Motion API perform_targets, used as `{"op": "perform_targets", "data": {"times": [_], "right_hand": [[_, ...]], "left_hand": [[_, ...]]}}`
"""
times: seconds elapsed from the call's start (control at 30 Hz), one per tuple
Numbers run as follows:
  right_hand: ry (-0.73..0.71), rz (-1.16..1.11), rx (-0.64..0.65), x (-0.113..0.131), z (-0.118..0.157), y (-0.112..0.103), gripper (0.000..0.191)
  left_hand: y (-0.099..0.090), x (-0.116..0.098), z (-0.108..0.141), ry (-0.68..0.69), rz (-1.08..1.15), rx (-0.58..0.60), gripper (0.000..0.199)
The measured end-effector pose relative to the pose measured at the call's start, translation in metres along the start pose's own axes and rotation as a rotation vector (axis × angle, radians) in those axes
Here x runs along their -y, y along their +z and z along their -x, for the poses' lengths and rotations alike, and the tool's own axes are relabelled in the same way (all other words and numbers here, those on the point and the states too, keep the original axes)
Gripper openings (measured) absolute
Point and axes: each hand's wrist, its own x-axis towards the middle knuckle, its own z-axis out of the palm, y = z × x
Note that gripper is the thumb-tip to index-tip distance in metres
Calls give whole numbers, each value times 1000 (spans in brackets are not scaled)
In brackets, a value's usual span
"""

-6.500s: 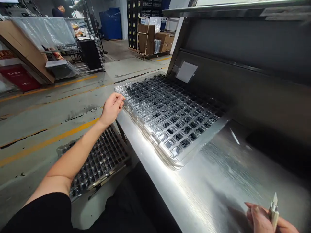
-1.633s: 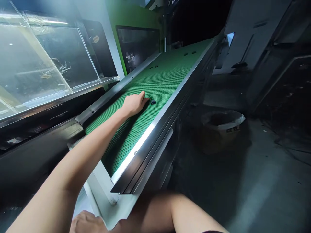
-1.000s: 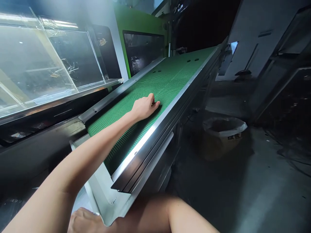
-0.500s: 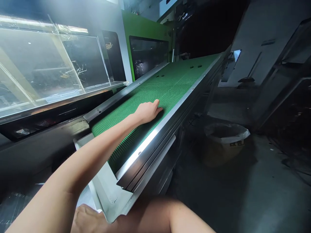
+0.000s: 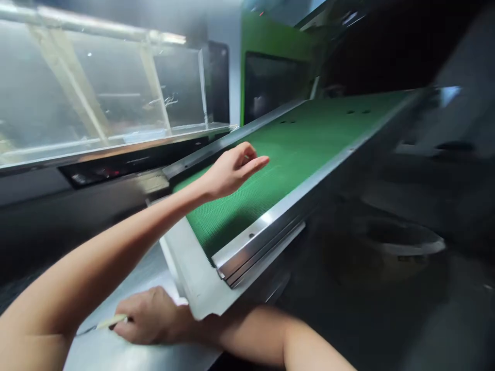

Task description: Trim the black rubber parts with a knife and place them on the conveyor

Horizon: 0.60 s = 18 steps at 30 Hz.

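At the far left, a slim tool point(image 5: 110, 321) sits in the right grip point(image 5: 149, 315), jutting leftward out of the clenched fist, low over the counter point(image 5: 154, 355). Farther right, the left grip point(image 5: 234, 170) hangs above a green belt point(image 5: 270, 190), its fingers half curled; I cannot tell whether anything is pinched in them. Right of it, well apart, two pairs of dark pieces lie on the belt: a nearer pair point(image 5: 293, 122) and, farthest right, another pair point(image 5: 366, 111).

The tool has a pale yellowish handle and a thin dark tip, both blurred. The belt is finely ribbed; the pieces are small and look black, too smeared to show their shape.

As for edges, the far metal rail point(image 5: 240, 135) borders the belt beside a clear-panelled machine point(image 5: 127, 82). A pale metal tray point(image 5: 193, 268) juts beneath the belt's near end, just above the right wrist. The bright near rail point(image 5: 286, 198) closes the right side. Bare belt stretches between the left grip and the pieces.
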Motion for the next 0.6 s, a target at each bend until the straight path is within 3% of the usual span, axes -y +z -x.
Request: {"op": "perform_targets", "data": {"times": [0.07,0.17,0.23,0.3,0.37,0.43,0.5,0.6], "right_hand": [[27,-103,-98,-5,6,8,28],[100,-274,-112,-8,8,12,18],[131,-392,-136,-10,6,12,23],[156,-500,-174,-11,3,11,30],[186,-571,-223,-10,3,10,35],[211,-604,-262,-7,5,7,39],[210,-613,-303,-5,7,4,39],[172,-585,-336,-4,10,0,38]], "left_hand": [[-30,-19,52,-44,217,-82,27],[-74,-42,138,-94,432,-279,26],[-95,-43,197,-137,466,-487,25],[-104,-31,256,-259,502,-691,29],[-100,-8,308,-446,615,-810,39],[-86,20,347,-631,780,-827,46],[-66,47,368,-747,959,-794,50],[-36,78,375,-830,1133,-748,55]]}}
